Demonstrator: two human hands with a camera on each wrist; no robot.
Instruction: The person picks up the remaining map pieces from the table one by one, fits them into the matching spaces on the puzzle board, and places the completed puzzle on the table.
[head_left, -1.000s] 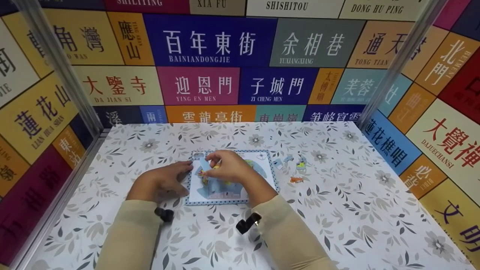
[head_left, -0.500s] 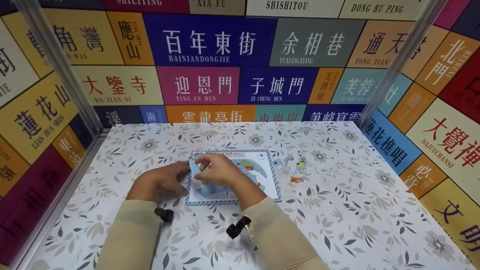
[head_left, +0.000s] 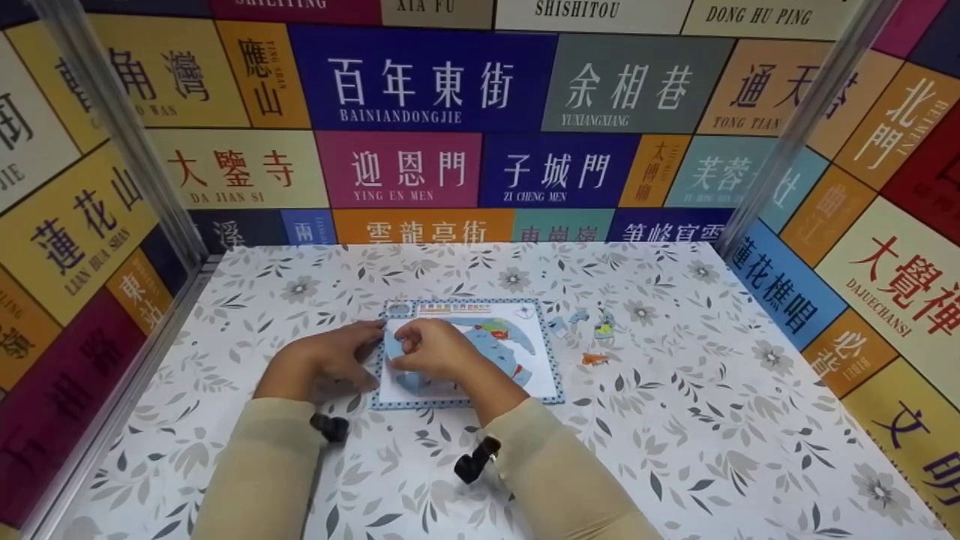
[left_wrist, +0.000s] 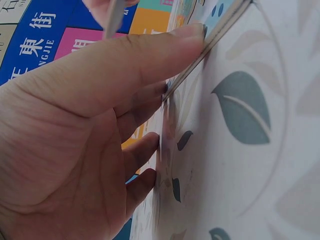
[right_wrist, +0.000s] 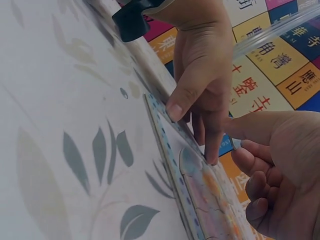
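A flat jigsaw puzzle board (head_left: 546,367) with a dotted blue border and a light-blue world map lies on the table. My left hand (head_left: 330,358) rests at its left edge, fingers fairly straight, the thumb on the border in the right wrist view. Over the map's left part is my right hand (head_left: 439,349), which pinches a thin light-blue puzzle piece (right_wrist: 235,143) between thumb and index finger. In the left wrist view that puzzle piece (left_wrist: 115,17) appears edge-on, above the board. My right hand covers much of the map's left side.
Right of the board lie several loose puzzle pieces, among them an orange piece (head_left: 595,360) and a blue, yellow and green piece (head_left: 604,328). Leaf-patterned cloth (head_left: 712,450) covers the table. Panels with street-name lettering (head_left: 420,82) enclose the back and sides.
My right hand has moved left over the board with the light-blue puzzle piece, then slightly toward me. The left hand has stayed at the board's left edge.
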